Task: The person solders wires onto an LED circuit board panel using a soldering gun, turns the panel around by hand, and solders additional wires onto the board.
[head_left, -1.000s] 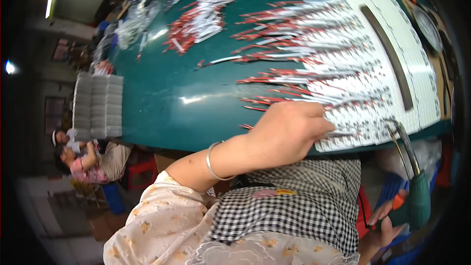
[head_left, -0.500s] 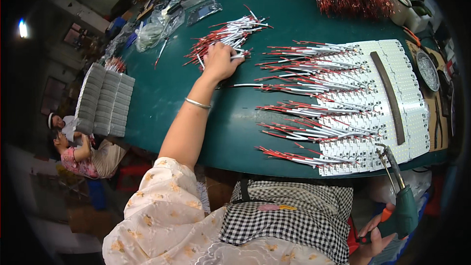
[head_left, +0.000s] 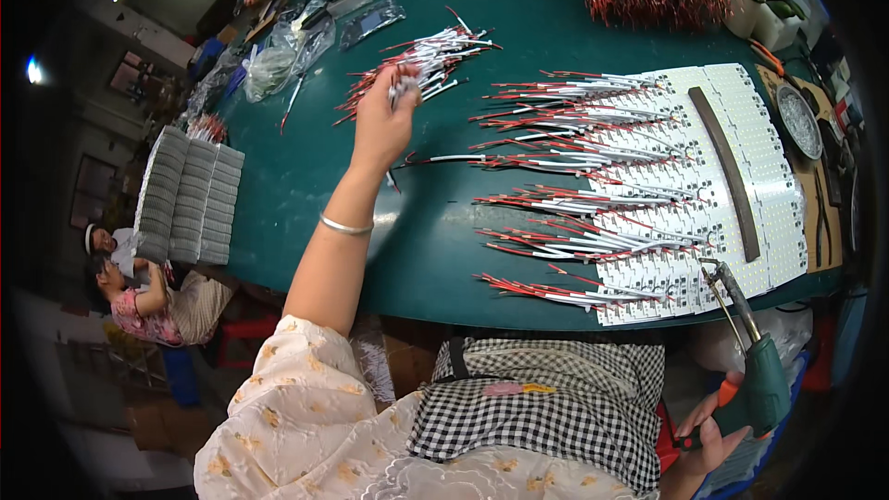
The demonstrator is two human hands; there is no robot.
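Wire bundle pinched in left grip; right grip wrapped on soldering gun. We advise lifting straight, loose wires trailing beneath grip.

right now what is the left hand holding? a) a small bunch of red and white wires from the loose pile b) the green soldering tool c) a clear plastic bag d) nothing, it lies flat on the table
a: the left hand is raised over the green table, fingers closed on a small bunch of wires at the loose pile; the green soldering tool is in the right hand.
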